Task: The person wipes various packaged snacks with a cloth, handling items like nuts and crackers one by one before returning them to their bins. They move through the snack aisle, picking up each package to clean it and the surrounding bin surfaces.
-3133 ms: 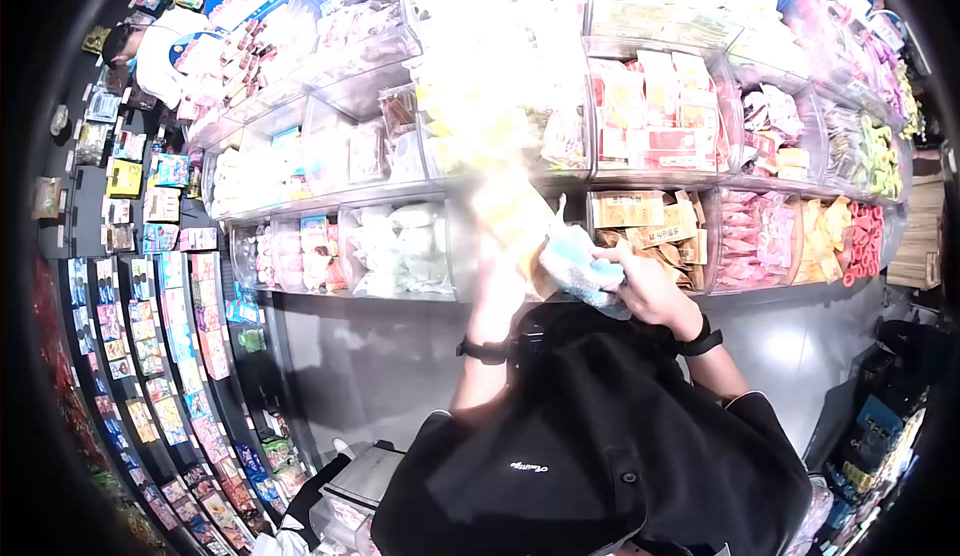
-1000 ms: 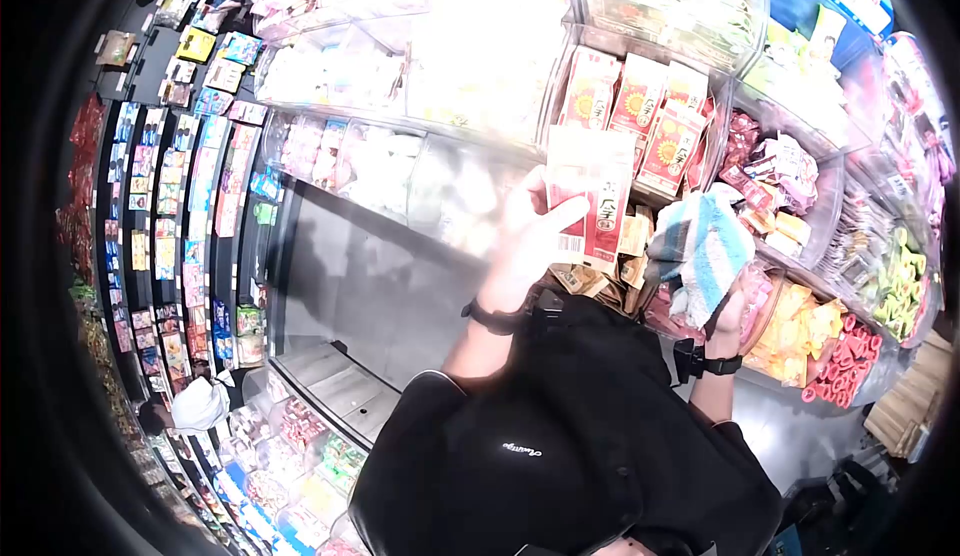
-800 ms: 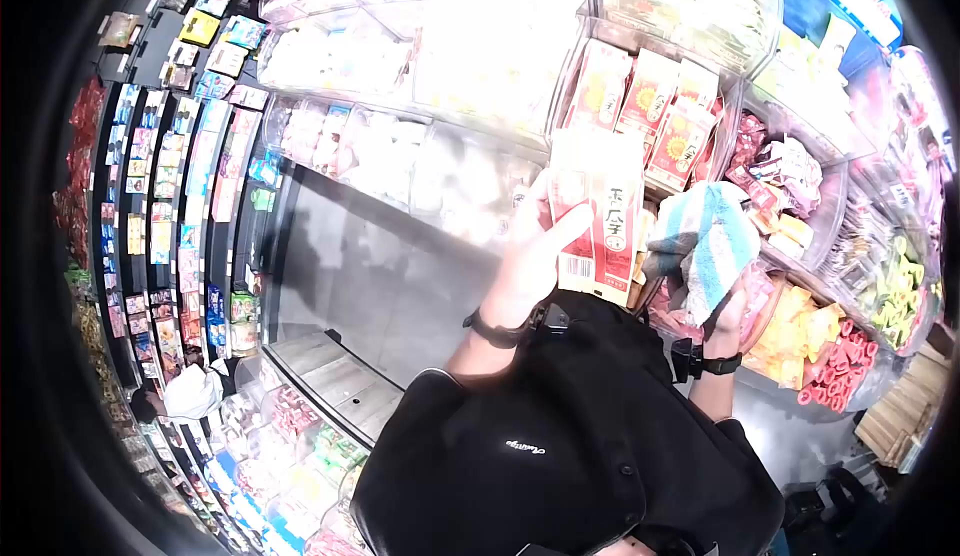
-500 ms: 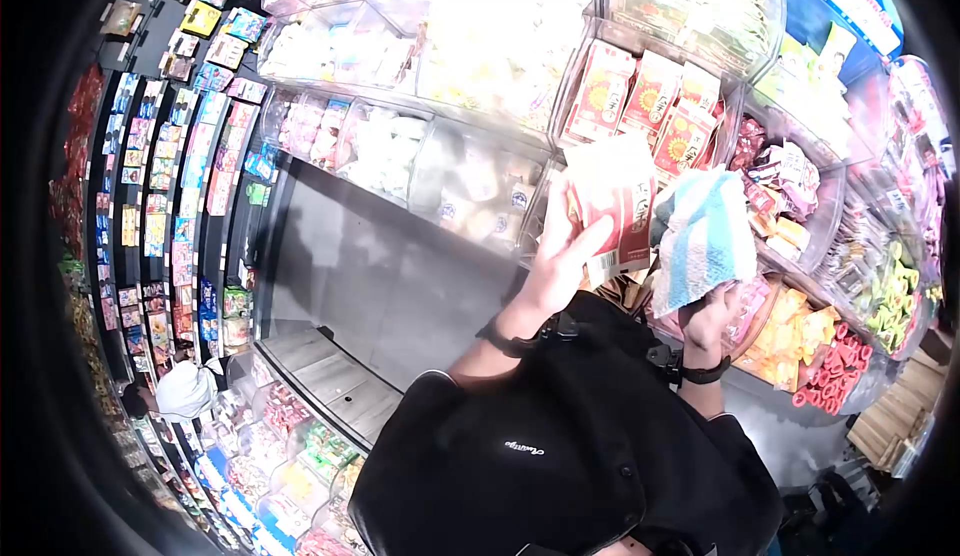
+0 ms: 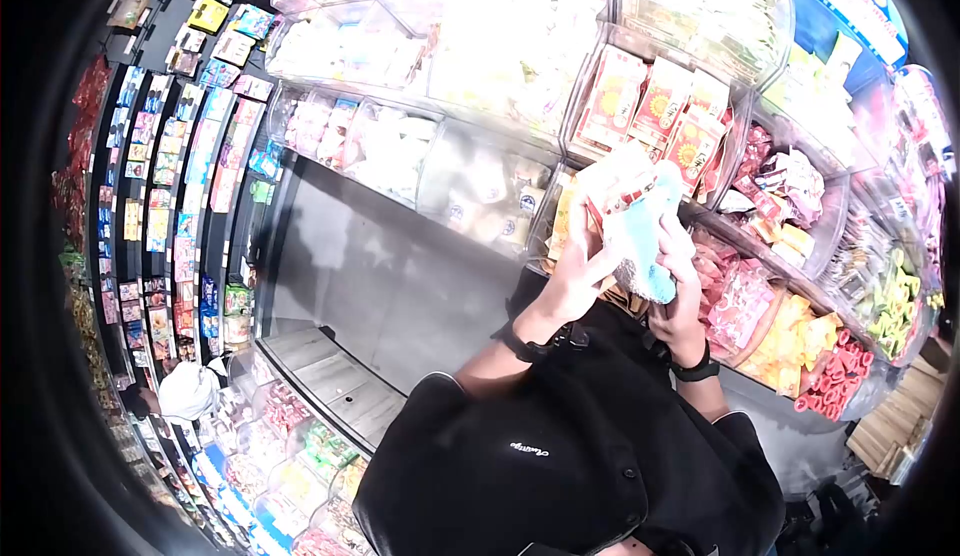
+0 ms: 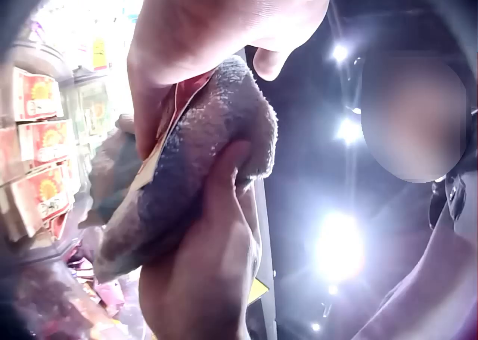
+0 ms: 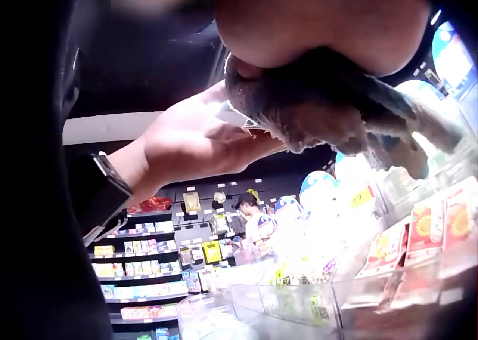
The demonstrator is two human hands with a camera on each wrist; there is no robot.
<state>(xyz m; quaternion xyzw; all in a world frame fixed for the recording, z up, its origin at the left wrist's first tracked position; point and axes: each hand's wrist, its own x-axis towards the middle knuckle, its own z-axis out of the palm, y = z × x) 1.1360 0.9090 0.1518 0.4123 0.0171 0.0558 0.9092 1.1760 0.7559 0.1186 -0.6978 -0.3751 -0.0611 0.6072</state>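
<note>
In the head view my left hand [image 5: 570,276] holds a red and white packet [image 5: 628,199] up in front of the bins. My right hand [image 5: 680,281] grips a blue and white striped cloth [image 5: 638,241], laid against the packet's face and hiding most of it. Seen from the left wrist, the packet's edge [image 6: 184,101] shows between the fingers of the left hand [image 6: 224,26] and the fuzzy cloth [image 6: 202,138], with the right thumb pressing on the cloth. The right wrist view has the cloth [image 7: 299,119] bunched under the right hand [image 7: 321,19].
Similar red packets with a sunflower print [image 5: 660,106] stand in a clear bin behind the hands. Orange packets [image 5: 795,336] and red ring-shaped items [image 5: 835,381] fill bins at right. Stocked shelves [image 5: 160,206] line the left. A person in white [image 5: 190,391] is at lower left.
The left hand has raised the packet into view and then tilted it. My right hand has brought the cloth leftward from beside the packet onto it, so both hands now meet.
</note>
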